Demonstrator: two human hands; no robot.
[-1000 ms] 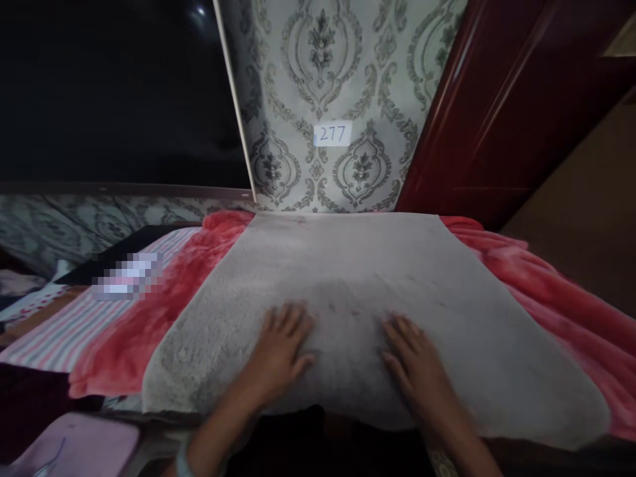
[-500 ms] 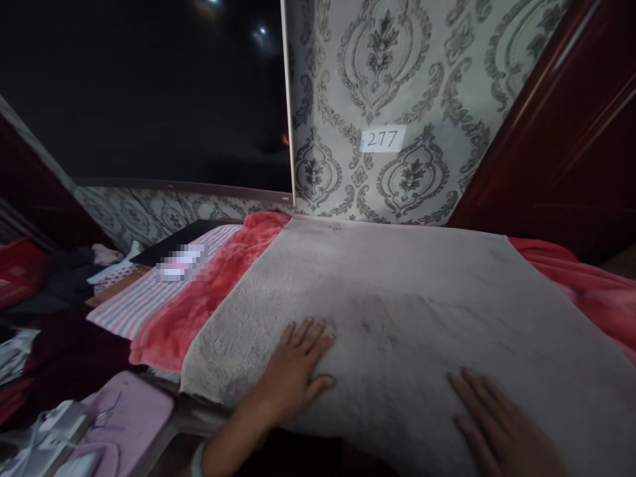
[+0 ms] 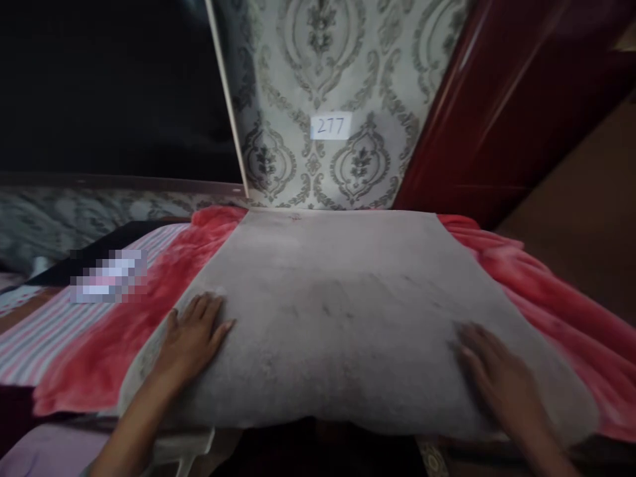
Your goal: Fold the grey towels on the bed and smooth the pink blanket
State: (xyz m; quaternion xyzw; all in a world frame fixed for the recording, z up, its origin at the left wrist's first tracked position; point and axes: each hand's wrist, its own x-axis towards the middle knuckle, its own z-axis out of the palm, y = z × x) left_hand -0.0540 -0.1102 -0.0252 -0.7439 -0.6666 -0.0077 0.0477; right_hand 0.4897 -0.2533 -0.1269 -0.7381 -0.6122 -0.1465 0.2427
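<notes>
While both palms press flat, the grey rug [image 3: 342,318] lies spread across the middle of the frame, its far edge meeting the patterned wall [image 3: 348,59] and its near edge sagging over the front at the bottom. The left hand [image 3: 191,338] rests open near the rug's lower left corner, fingers spread and pointing away, gripping nothing. The right hand [image 3: 499,374] lies open too, flat on the rug near its lower right corner, somewhat blurred. Under the rug sits a red blanket [image 3: 124,338], showing on both sides, left and right. Further left, beside the blanket, a striped cloth [image 3: 44,334] stretches toward the left edge. A small white label [image 3: 330,126] reading 277 is stuck on the wall in the upper middle. Dark red wood panelling [image 3: 497,106] fills the upper right, and a dark window [image 3: 109,86] takes up the upper left.
</notes>
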